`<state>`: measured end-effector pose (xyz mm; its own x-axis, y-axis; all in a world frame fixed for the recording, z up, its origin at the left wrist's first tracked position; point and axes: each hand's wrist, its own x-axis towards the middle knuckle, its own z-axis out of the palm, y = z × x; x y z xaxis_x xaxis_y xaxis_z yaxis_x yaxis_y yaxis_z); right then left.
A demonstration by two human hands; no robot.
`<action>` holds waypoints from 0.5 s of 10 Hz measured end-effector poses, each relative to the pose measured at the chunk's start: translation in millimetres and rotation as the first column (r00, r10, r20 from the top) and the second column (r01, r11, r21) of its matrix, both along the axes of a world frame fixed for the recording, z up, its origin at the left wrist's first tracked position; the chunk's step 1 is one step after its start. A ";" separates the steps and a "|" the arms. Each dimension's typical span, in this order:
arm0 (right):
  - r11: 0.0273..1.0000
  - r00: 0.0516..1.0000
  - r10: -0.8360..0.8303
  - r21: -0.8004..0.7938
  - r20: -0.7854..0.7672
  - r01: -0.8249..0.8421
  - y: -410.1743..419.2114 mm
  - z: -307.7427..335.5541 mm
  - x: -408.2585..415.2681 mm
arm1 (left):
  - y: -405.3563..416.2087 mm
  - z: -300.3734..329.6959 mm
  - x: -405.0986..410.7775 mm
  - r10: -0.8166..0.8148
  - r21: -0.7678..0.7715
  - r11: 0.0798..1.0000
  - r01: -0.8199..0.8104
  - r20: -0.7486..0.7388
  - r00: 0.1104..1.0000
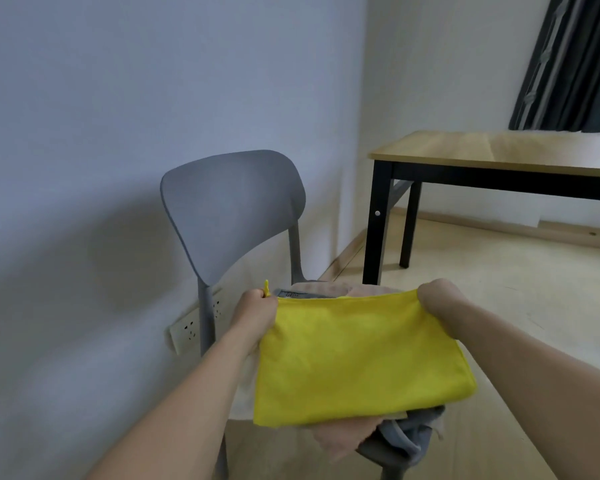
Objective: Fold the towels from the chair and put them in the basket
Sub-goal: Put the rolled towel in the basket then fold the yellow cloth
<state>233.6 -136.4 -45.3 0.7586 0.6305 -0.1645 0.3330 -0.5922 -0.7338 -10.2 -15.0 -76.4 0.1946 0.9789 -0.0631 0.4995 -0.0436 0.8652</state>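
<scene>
A yellow towel (357,358), folded in half, is stretched between my hands above the seat of a grey plastic chair (232,209). My left hand (255,311) grips its far left corner, where a small yellow loop sticks up. My right hand (440,299) grips the far right corner. Under the yellow towel lie more towels: a beige one (340,441), a grey one (409,434) hanging over the seat's front edge, and a cream one (243,393) at the left. No basket is in view.
A wooden table with black legs (492,150) stands at the right, with dark curtains (568,64) behind it. A white wall runs along the left, with a socket strip (187,332) low behind the chair. Light wooden floor lies to the right.
</scene>
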 end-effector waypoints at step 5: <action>0.999 0.975 0.045 0.001 -0.219 -0.046 11.6 -20.1 5.4 | -14.0 -4.6 -12.9 -0.065 0.241 0.960 0.139 -0.294 0.954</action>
